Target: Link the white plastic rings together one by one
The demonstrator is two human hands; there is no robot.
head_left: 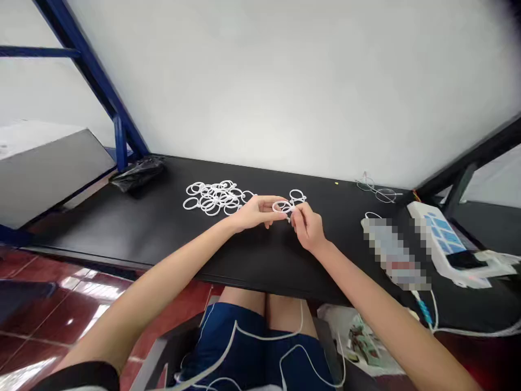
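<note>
My left hand [255, 213] and my right hand [308, 226] meet over the black table [163, 233]. Both pinch a small white ring [281, 206] between their fingertips. Just behind the hands lie two more white rings [297, 196], which look linked. To the left, a heap of several white rings [214, 197] lies on the table, close to my left hand.
A black plastic bag [137, 172] lies at the table's back left, by a blue steel frame [118, 144]. Eyeglasses [378, 190] rest at the back right. A white power strip [442, 239] and a blurred object [393, 252] lie at the right. White cables hang over my lap.
</note>
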